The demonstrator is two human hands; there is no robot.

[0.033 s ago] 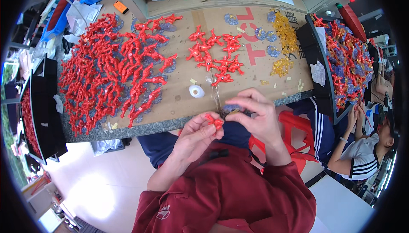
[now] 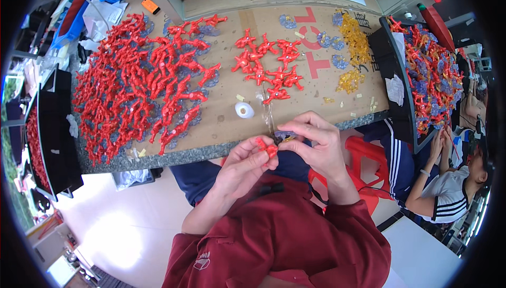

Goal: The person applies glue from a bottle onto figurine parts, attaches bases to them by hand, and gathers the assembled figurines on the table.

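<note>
Just below frame centre, the left hand [image 2: 243,164] is pinching a small red plastic figure [image 2: 271,151], probably light, stiff, best held mid-body; rightward, the right hand [image 2: 319,143] is fingertip-gripping a translucent violet plastic piece [image 2: 284,134], likely slippery.

Wide fisheye view from head, down over table [image 2: 221,127]

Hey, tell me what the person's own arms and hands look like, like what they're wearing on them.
Both the left hand and right hand are bare, with no gloves. The forearms are uncovered, and no watch or bracelet shows at either wrist. The sleeves are plain dark red, matching the top, which has a small pale emblem on its left side.
</note>
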